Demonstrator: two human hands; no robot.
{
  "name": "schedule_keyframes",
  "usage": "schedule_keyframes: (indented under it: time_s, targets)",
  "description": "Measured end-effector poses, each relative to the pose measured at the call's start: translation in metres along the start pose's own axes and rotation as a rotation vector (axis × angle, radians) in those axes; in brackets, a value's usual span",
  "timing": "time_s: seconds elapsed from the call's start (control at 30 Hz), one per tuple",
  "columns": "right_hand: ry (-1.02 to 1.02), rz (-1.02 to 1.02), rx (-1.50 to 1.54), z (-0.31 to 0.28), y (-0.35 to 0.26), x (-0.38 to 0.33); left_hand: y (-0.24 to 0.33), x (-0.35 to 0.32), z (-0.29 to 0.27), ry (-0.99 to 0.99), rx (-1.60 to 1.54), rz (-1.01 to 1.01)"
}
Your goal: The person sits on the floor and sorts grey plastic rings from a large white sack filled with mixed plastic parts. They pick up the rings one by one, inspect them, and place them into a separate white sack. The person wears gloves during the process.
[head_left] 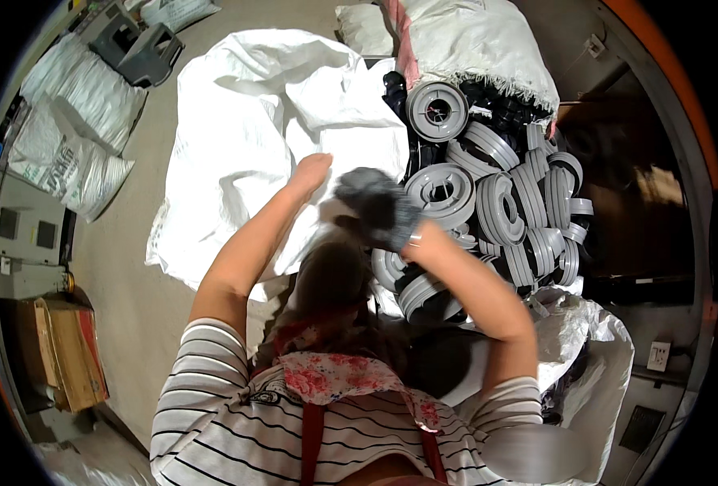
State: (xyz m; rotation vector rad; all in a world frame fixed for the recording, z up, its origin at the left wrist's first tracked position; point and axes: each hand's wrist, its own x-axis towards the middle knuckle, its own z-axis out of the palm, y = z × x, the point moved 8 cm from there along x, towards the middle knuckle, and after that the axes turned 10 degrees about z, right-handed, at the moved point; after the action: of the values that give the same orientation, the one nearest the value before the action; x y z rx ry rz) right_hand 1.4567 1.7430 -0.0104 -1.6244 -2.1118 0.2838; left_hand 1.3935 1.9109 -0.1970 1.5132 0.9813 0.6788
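Note:
My left hand (310,172) is bare and lies on a large white woven sack (254,121) spread on the floor, its fingers pressed into a fold of the fabric. My right hand (375,206) wears a dark grey glove and is blurred by motion, just left of a pile of grey plastic reels (505,202). Below the glove hangs a dark blurred shape (335,275) that I cannot identify. One reel (437,111) lies face up at the top of the pile.
A white sack with a frayed edge (472,40) covers the back of the pile; another crumpled sack (586,340) lies at the lower right. Filled sacks (75,138), a grey plastic stool (136,44), a grey cabinet (27,235) and a cardboard box (67,348) line the left side.

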Motion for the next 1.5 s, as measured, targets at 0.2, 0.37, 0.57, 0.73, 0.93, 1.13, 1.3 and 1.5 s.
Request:
schedule_keyframes:
  time_s: [0.2, 0.37, 0.57, 0.73, 0.93, 1.13, 1.3, 1.5]
  targets:
    - [-0.282, 0.445, -0.433, 0.096, 0.09, 0.078, -0.113, 0.011, -0.1, -0.021, 0.478, -0.318]
    - [-0.558, 0.869, -0.431, 0.099, 0.223, -0.001, -0.047, 0.039, -0.292, 0.561, 0.659, 0.189]
    - [-0.669, 0.824, -0.433, 0.109, 0.233, 0.005, 0.077, 0.103, -0.093, 0.043, 0.246, 0.23]
    - [-0.197, 0.451, -0.388, 0.011, 0.195, 0.058, 0.069, 0.192, 0.017, -0.126, 0.033, 0.326]
    - [0.319, 0.828, -0.516, -0.085, 0.337, 0.061, 0.032, 0.213, 0.121, -0.296, 0.118, 0.046]
    - [0.159, 1.164, 0.021, -0.023, 0.386, 0.041, 0.029, 0.192, 0.079, -0.227, -0.069, 0.257]
    - [0.303, 1.326, 0.035, -0.044, 0.41, -0.026, 0.019, 0.11, 0.069, -0.109, 0.573, 0.369]
    - [0.556, 1.408, 0.57, -0.082, 0.336, -0.043, -0.035, 0.033, 0.136, -0.492, 0.259, 0.197]
